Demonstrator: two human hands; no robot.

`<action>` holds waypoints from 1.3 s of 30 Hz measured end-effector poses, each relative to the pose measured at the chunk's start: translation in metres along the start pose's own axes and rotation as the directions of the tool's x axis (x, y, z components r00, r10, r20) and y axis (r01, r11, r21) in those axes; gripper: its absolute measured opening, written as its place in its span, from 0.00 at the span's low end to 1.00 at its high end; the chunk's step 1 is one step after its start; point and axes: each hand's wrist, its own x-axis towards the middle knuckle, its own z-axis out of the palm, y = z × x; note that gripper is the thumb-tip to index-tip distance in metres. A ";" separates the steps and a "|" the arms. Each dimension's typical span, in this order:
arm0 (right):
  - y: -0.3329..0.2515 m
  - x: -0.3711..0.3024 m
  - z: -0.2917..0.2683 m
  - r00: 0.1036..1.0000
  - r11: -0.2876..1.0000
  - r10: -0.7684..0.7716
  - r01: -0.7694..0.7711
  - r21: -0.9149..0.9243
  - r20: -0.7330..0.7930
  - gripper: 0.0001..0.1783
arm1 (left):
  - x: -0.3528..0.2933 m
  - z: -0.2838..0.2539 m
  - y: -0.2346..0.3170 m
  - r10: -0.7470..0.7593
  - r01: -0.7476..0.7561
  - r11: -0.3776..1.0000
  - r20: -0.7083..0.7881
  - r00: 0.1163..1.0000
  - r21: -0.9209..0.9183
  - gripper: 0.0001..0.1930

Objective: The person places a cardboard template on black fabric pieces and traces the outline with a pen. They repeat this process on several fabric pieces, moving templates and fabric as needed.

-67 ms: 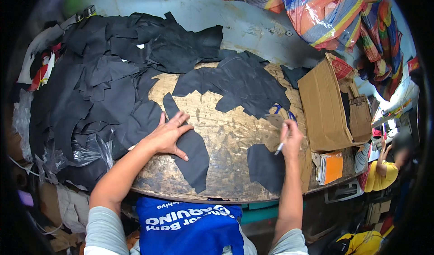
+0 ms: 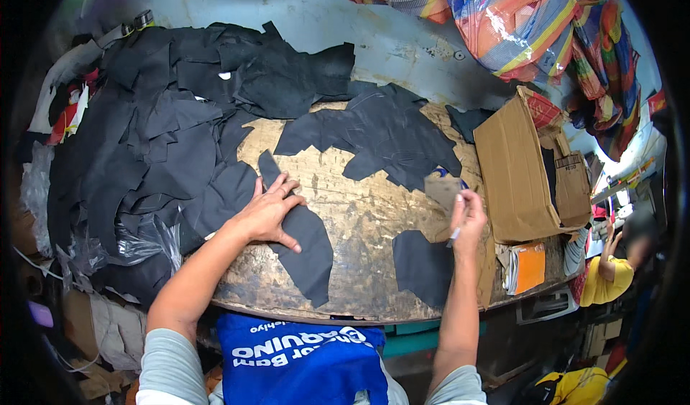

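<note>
My left hand point(image 2: 272, 216) lies with fingers spread on a long black cut piece of material point(image 2: 307, 250), pressing it to the wooden table. My right hand point(image 2: 468, 220) is closed, with a pale, slim pen point(image 2: 453, 237) in it. At its fingertips is a flat grey-brown piece point(image 2: 441, 189), perhaps card; whether the fingers grip it too I cannot tell. Behind that piece, a blue-handled tool, perhaps scissors, shows only in part. Below the right hand, partly behind the forearm, lies a smaller black cut piece point(image 2: 419, 267). A large black offcut point(image 2: 381, 133) spreads beyond both hands.
Black material point(image 2: 165, 121) is heaped over the table's left side. An open cardboard box point(image 2: 514, 168) stands at the right, with an orange-and-white stack point(image 2: 528, 268) in front. Multicoloured striped sacks point(image 2: 510, 24) hang at the back. A person in yellow point(image 2: 604, 279) is at far right.
My right hand has shifted slightly right and nearer me, and the pen has turned more upright. The grey-brown piece shows more fully over the blue-handled tool. My left hand stays in place.
</note>
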 end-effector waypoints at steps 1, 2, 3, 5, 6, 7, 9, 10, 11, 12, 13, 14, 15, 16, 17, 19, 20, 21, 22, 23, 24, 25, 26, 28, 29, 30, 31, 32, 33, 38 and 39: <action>-0.006 0.002 0.001 0.992 0.965 0.113 -0.095 0.245 -0.060 0.05 | 0.002 0.001 -0.003 -0.044 0.045 0.998 -0.016 0.999 0.040 0.37; -0.012 0.002 0.001 0.970 0.867 0.224 -0.152 0.474 -0.099 0.05 | 0.004 0.003 -0.006 0.046 -0.042 0.998 -0.085 0.995 0.050 0.32; -0.019 0.000 0.002 0.928 0.696 0.361 -0.205 0.689 -0.089 0.04 | 0.006 0.005 -0.008 0.106 -0.098 0.992 -0.112 0.988 0.073 0.27; -0.033 -0.008 -0.012 0.781 0.212 0.384 -0.594 0.776 0.492 0.10 | 0.011 0.012 -0.008 0.153 -0.149 0.988 -0.160 0.975 0.037 0.21; -0.041 -0.026 -0.007 0.724 -0.004 0.390 -0.616 0.787 0.569 0.13 | 0.015 0.017 -0.004 0.147 -0.153 0.988 -0.180 0.973 -0.024 0.19; -0.048 -0.041 0.000 0.702 -0.079 0.311 -0.653 0.754 0.640 0.12 | 0.021 0.021 0.001 0.139 -0.159 0.984 -0.220 0.965 -0.076 0.17; -0.058 -0.075 0.026 0.632 0.133 0.426 -0.751 0.647 0.647 0.06 | 0.036 0.028 0.019 0.002 -0.025 0.997 -0.336 0.942 -0.066 0.18; -0.060 -0.092 0.046 0.711 0.257 0.492 -0.670 0.696 0.503 0.06 | 0.045 0.028 0.027 0.051 -0.169 0.960 -0.452 0.890 -0.224 0.20; -0.056 -0.101 0.053 0.737 0.391 0.498 -0.661 0.640 0.457 0.08 | 0.052 0.026 0.032 0.010 -0.196 0.905 -0.442 0.897 -0.377 0.22; -0.048 -0.105 0.053 0.829 0.580 0.409 -0.560 0.592 0.383 0.08 | 0.054 0.022 0.034 0.028 -0.265 0.865 -0.485 0.874 -0.426 0.30; -0.039 -0.106 0.049 0.870 0.730 0.367 -0.489 0.477 0.330 0.09 | 0.054 0.018 0.034 -0.046 -0.183 0.888 -0.477 0.878 -0.422 0.36; -0.030 -0.106 0.045 0.834 0.610 0.412 -0.552 0.568 0.367 0.10 | 0.048 0.014 0.030 -0.099 -0.104 0.920 -0.480 0.872 -0.378 0.37; -0.022 -0.104 0.038 0.783 0.468 0.475 -0.611 0.638 0.401 0.10 | 0.036 0.008 0.022 -0.157 -0.018 0.946 -0.505 0.849 -0.324 0.39; -0.017 -0.103 0.033 0.804 0.405 0.423 -0.580 0.707 0.418 0.15 | 0.018 0.004 0.014 -0.154 0.042 0.972 -0.493 0.857 -0.231 0.39; -0.014 -0.101 0.029 0.797 0.442 0.393 -0.601 0.665 0.459 0.17 | -0.003 0.003 0.007 -0.154 0.092 0.984 -0.459 0.875 -0.154 0.41; -0.012 -0.099 0.023 0.781 0.485 0.328 -0.622 0.614 0.532 0.20 | -0.047 0.008 -0.001 -0.213 0.225 0.974 -0.308 0.927 0.006 0.43; -0.014 -0.097 0.022 0.772 0.513 0.339 -0.630 0.583 0.537 0.23 | -0.069 0.011 -0.001 -0.278 0.290 0.957 -0.236 0.931 0.015 0.44; -0.016 -0.092 0.024 0.774 0.553 0.374 -0.628 0.547 0.511 0.23 | -0.087 0.012 0.000 -0.376 0.384 0.923 -0.158 0.913 0.021 0.45; -0.021 -0.088 0.023 0.774 0.592 0.394 -0.627 0.507 0.497 0.22 | -0.105 0.012 0.002 -0.412 0.416 0.909 -0.155 0.898 -0.010 0.45; -0.027 -0.086 0.021 0.757 0.623 0.451 -0.646 0.441 0.473 0.21 | -0.121 0.012 0.008 -0.462 0.460 0.887 -0.154 0.874 -0.048 0.44; -0.034 -0.082 0.019 0.795 0.726 0.485 -0.598 0.338 0.364 0.18 | -0.134 0.008 0.012 -0.509 0.502 0.861 -0.167 0.845 -0.083 0.43; -0.043 -0.080 0.016 0.861 0.798 0.417 -0.500 0.337 0.289 0.16 | -0.145 0.004 0.017 -0.551 0.539 0.835 -0.172 0.817 -0.111 0.38; -0.054 -0.080 0.015 0.901 0.858 0.386 -0.430 0.282 0.200 0.15 | -0.154 -0.004 0.018 -0.543 0.525 0.839 -0.159 0.825 -0.142 0.34; -0.077 -0.084 0.014 0.978 0.975 0.202 -0.205 0.080 0.046 0.11 | -0.162 -0.019 0.014 -0.585 0.547 0.792 -0.079 0.807 -0.273 0.29; -0.087 -0.087 0.016 0.991 0.995 0.101 -0.100 -0.017 0.091 0.10 | -0.160 -0.027 0.008 -0.647 0.600 0.714 -0.011 0.763 -0.359 0.26; -0.098 -0.094 0.021 0.974 0.995 0.074 -0.085 0.045 0.216 0.12 | -0.155 -0.032 0.004 -0.625 0.577 0.768 -0.125 0.771 -0.279 0.23; -0.106 -0.100 0.019 0.911 1.000 0.026 -0.018 -0.024 0.411 0.18 | -0.143 -0.033 -0.001 -0.594 0.539 0.802 -0.246 0.766 -0.259 0.18; -0.110 -0.104 0.022 0.862 0.995 -0.016 0.063 -0.076 0.506 0.23 | -0.127 -0.033 -0.006 -0.485 0.434 0.874 -0.368 0.793 -0.217 0.16; -0.113 -0.110 0.024 0.833 0.992 0.046 0.027 -0.124 0.552 0.25 | -0.107 -0.032 -0.012 -0.357 0.318 0.934 -0.486 0.798 -0.164 0.15; -0.107 -0.142 0.028 0.920 0.963 0.042 0.067 -0.261 0.391 0.26 | 0.015 -0.009 -0.020 0.069 -0.157 0.981 -0.547 0.835 -0.115 0.17; -0.104 -0.147 0.028 0.926 0.967 0.038 0.060 -0.246 0.375 0.25 | 0.034 -0.003 -0.019 0.152 -0.218 0.974 -0.553 0.820 -0.056 0.17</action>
